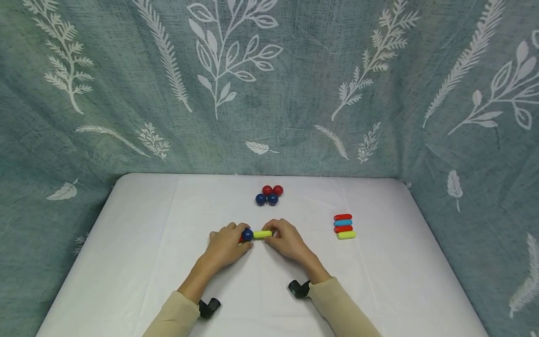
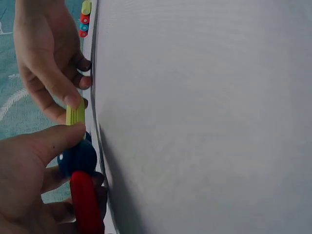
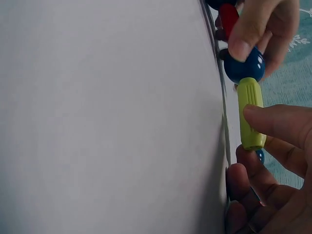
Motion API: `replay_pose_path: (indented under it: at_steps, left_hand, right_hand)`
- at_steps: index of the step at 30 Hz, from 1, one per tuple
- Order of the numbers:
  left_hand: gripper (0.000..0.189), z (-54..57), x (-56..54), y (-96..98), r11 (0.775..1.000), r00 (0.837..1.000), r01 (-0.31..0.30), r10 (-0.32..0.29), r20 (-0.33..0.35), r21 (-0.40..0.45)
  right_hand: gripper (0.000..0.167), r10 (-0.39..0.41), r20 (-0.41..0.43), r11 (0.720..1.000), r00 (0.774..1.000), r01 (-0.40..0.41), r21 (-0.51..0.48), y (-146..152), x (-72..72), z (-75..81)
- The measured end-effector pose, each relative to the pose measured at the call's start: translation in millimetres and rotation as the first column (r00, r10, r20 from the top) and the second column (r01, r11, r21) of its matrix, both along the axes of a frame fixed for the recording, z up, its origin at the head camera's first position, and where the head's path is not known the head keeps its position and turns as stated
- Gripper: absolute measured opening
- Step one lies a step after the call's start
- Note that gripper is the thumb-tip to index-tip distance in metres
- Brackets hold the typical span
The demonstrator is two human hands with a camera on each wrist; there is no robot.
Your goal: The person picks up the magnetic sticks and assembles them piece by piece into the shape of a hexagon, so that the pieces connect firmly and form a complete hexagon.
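Note:
In front of me my left hand (image 1: 227, 244) grips a shiny blue ball (image 1: 247, 235) between thumb and fingers. A red rod (image 2: 86, 202) extends from that ball under the left palm, and a second dark blue ball (image 3: 222, 3) shows at the rod's other end in the right wrist view. My right hand (image 1: 288, 239) pinches a ridged yellow-green rod (image 3: 251, 97) between thumb and fingers. One end of this rod meets the blue ball, so ball and both rods lie roughly in a line. The rod's free end points toward the right palm.
Farther back on the white table (image 1: 202, 201), two red balls (image 1: 272, 190) sit behind two blue balls (image 1: 266, 200). To the right lies a column of several short rods (image 1: 343, 223), red, blue and yellow-green. A leaf-patterned curtain (image 1: 294, 84) hangs behind the table.

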State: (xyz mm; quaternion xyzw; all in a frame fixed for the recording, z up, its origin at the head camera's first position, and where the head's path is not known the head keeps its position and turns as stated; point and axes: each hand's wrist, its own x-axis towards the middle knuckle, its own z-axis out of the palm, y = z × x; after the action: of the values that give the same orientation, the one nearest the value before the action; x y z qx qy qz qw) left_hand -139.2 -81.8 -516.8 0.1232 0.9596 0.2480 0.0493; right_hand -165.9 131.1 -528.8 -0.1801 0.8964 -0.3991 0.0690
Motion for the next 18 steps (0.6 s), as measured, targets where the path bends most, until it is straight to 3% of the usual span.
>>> replay_pose_path:
  at_steps: [9,18]
  left_hand:
    - [0.033,-0.6,0.3,2.1,1.000,0.998,0.014,-0.015,-0.060,-0.018]
    - [0.026,-2.8,-3.7,-7.2,0.999,0.998,-0.009,0.011,-0.057,0.047]
  right_hand:
    - [0.019,0.033,-0.005,0.999,0.999,-0.033,0.015,-21.1,-2.5,1.6]
    - [0.018,0.015,-0.004,1.000,1.000,-0.015,0.014,-30.9,-7.1,2.3]
